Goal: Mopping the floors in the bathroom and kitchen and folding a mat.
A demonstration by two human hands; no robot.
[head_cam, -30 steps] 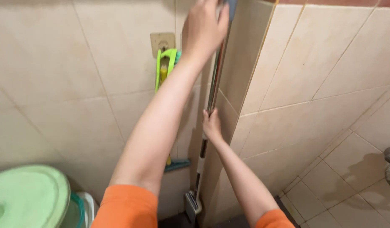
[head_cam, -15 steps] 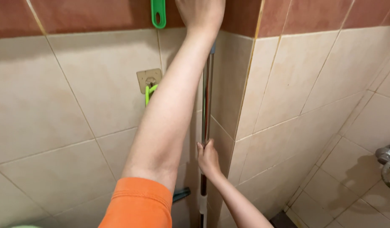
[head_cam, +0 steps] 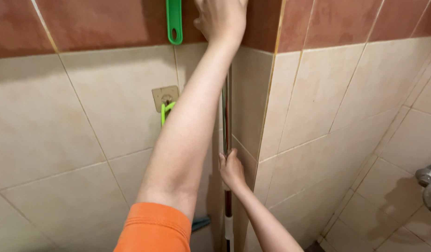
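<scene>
A person in orange sleeves is working a long shiny metal pole with a white lower section (head_cam: 227, 140) that is standing upright in the corner of a beige-tiled wall (head_cam: 85, 121). Nearest, the right hand (head_cam: 231, 169) is clenching the pole's middle. Farther up, the left hand (head_cam: 221, 18) is closing around the pole's top against the reddish-brown tile band (head_cam: 99, 23). Just left of that hand, a bright green plastic handle (head_cam: 174, 21) is hanging; below it, a square adhesive wall hook (head_cam: 165, 98) is carrying a lime-green loop (head_cam: 165, 112). By appearances, the pole is gripped at both points but not yet clear of the corner.
</scene>
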